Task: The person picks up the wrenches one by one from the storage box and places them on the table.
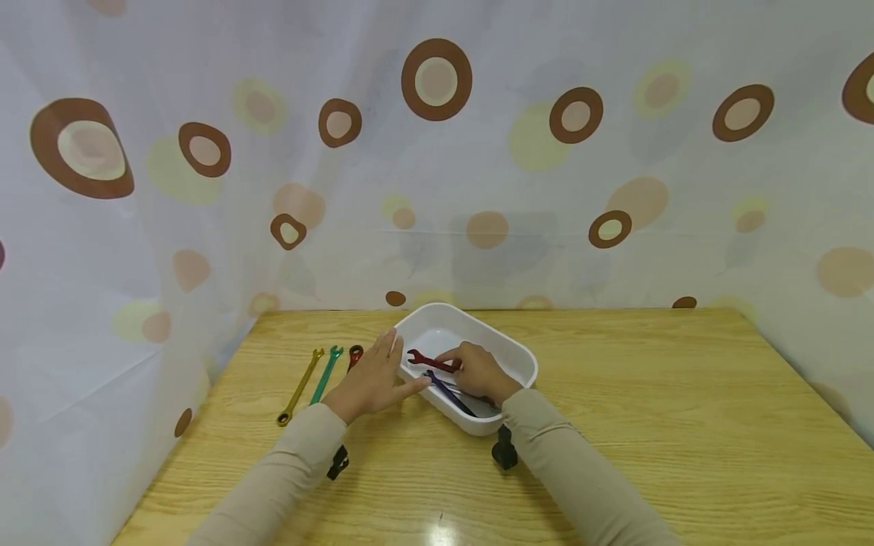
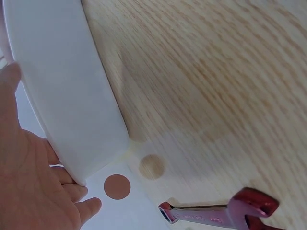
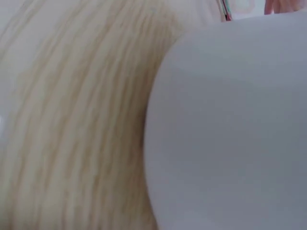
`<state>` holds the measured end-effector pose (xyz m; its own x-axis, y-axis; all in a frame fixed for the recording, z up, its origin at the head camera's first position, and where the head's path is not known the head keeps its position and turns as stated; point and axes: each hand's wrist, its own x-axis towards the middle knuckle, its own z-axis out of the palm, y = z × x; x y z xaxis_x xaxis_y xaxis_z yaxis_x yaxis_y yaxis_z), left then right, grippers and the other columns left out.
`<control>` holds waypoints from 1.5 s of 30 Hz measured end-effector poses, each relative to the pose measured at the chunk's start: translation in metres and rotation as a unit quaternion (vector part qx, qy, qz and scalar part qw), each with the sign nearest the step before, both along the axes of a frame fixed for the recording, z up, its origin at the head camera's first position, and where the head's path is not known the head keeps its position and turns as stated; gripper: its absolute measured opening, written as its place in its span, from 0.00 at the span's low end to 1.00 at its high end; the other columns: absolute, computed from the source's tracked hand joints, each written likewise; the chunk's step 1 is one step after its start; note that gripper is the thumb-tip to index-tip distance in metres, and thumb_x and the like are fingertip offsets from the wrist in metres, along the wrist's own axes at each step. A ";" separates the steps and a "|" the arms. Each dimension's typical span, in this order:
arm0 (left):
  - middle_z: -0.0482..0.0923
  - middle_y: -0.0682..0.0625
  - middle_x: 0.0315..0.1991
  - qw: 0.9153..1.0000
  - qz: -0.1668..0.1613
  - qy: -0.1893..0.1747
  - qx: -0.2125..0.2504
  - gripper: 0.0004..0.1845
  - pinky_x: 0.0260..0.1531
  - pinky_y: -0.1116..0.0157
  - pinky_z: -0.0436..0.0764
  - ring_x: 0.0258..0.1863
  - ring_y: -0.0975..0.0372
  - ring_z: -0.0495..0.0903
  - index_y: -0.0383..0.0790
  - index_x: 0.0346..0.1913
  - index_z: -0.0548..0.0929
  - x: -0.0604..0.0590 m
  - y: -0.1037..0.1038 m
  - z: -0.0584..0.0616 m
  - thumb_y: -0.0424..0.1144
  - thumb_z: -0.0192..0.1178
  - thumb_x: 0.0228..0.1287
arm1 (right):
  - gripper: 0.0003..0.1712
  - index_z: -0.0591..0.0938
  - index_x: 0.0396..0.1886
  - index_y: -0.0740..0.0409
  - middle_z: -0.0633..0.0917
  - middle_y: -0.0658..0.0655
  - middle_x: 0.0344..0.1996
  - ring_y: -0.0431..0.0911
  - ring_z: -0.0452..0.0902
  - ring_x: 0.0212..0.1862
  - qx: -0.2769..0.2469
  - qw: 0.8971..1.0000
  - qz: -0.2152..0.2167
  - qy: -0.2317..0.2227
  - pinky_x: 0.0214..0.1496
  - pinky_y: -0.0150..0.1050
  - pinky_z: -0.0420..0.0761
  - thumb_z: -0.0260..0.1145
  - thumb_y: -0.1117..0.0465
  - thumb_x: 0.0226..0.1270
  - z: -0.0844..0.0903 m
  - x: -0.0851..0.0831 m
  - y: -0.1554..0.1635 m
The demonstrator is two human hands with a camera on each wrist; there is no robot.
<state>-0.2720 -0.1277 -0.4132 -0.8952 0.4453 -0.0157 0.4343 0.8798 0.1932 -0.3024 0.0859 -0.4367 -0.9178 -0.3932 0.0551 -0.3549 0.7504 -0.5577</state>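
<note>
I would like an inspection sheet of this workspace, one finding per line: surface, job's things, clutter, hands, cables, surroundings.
Surface: wooden table, light grain, with a glare spot at the near edge.
Job's things: white tub holding a red wrench, a dark blue wrench and a silvery tool, partly hidden.
Clutter: yellow wrench, green wrench and another red wrench lie side by side left of the tub.
Hands: left hand rests flat against the tub's left wall; right hand pinches the red wrench inside the tub.
Cables: nothing seen.
Surroundings: white curtain with brown and yellow circles behind and on both sides of the table.
</note>
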 end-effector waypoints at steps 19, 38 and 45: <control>0.41 0.35 0.75 1.000 -0.003 0.005 0.000 0.54 0.71 0.50 0.50 0.75 0.46 0.42 0.28 0.73 0.51 -0.002 0.005 0.001 0.72 0.42 0.63 | 0.26 0.85 0.53 0.53 0.83 0.55 0.32 0.45 0.73 0.33 -0.044 0.997 -0.059 0.031 0.33 0.36 0.71 0.62 0.75 0.55 0.009 -0.002 0.003; 0.40 0.35 0.75 1.000 0.003 -0.003 -0.008 0.55 0.72 0.51 0.49 0.75 0.47 0.41 0.27 0.73 0.50 -0.001 0.004 0.000 0.74 0.41 0.62 | 0.24 0.80 0.59 0.55 0.82 0.61 0.41 0.52 0.82 0.36 -0.175 0.979 -0.094 -0.034 0.30 0.35 0.78 0.63 0.71 0.63 0.053 0.011 0.014; 0.40 0.35 0.75 1.000 0.005 -0.001 -0.003 0.55 0.72 0.51 0.49 0.75 0.46 0.42 0.27 0.73 0.50 0.000 0.004 0.001 0.73 0.42 0.63 | 0.27 0.76 0.64 0.56 0.79 0.64 0.45 0.57 0.81 0.42 -0.224 0.966 -0.104 -0.070 0.41 0.42 0.83 0.62 0.72 0.64 0.066 0.015 0.033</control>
<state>-0.2724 -0.1239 -0.4127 -0.8999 0.4356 -0.0200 0.4244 0.8856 0.1888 -0.2874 0.1185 -0.3705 -0.9852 -0.1646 0.0475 -0.1205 0.4691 -0.8749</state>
